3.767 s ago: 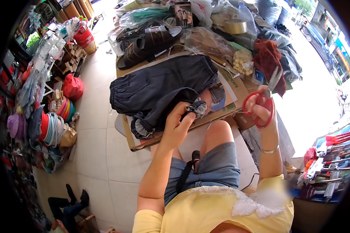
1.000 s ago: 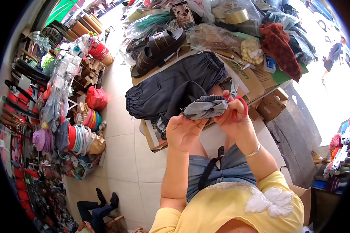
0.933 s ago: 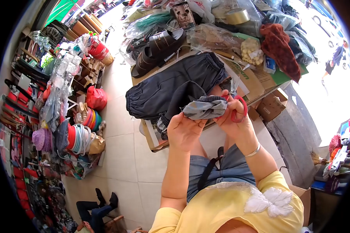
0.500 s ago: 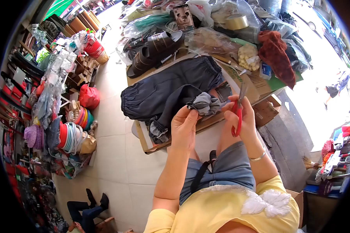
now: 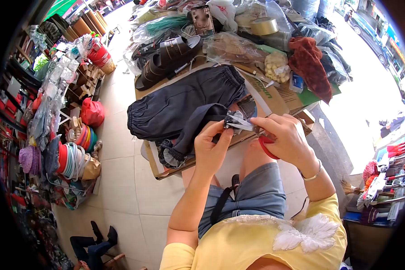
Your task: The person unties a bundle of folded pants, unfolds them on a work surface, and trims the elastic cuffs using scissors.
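Note:
My left hand (image 5: 210,146) is closed, pinching the gathered, elastic-looking cuff of a dark cloth sleeve (image 5: 201,120). The sleeve trails left from it across the work surface. My right hand (image 5: 289,136) is closed around red-handled scissors (image 5: 267,147), whose blades are mostly hidden. Its fingertips meet a pale strip (image 5: 242,121) at the cuff; whether this is lining or loose elastic I cannot tell. Behind both hands lies another dark sleeve (image 5: 180,99) with gathered ends, flat on cardboard (image 5: 276,100).
Brown sandals (image 5: 166,60), a tape roll (image 5: 264,26), a reddish-brown cloth (image 5: 308,65) and several plastic bags crowd the back of the surface. Goods such as a red bag (image 5: 92,112) line the left. A seated person's legs (image 5: 94,247) show at lower left.
My right hand has turned over and moved left to the cuff; the scissor blades, earlier pointing up and away, now hardly show. A pale strip is now stretched between my hands.

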Available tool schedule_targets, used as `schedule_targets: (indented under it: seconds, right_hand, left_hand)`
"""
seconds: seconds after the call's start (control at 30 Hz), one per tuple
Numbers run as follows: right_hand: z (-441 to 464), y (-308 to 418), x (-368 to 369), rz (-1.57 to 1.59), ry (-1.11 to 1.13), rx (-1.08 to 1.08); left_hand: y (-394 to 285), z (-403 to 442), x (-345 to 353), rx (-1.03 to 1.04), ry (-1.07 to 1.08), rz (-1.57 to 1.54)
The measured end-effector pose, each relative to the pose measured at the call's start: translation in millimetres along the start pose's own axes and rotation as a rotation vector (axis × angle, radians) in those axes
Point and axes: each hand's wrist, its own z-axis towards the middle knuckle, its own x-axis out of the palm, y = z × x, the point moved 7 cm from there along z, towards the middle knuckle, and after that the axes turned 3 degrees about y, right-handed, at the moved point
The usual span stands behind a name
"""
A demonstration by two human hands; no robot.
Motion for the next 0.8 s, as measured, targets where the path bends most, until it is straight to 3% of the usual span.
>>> schedule_targets:
  seconds: [0.57,0.8]
  right_hand:
    - [7.9,-6.2,14.3,0.098,0.154,0.068]
    - [3.0,-7.8,11.6,0.115,0.117,0.041]
  left_hand:
    - [2.7,1.8,1.0,-0.019,0.059,0.06]
    - [2.3,1.1,0.0,-0.041,0.049,0.017]
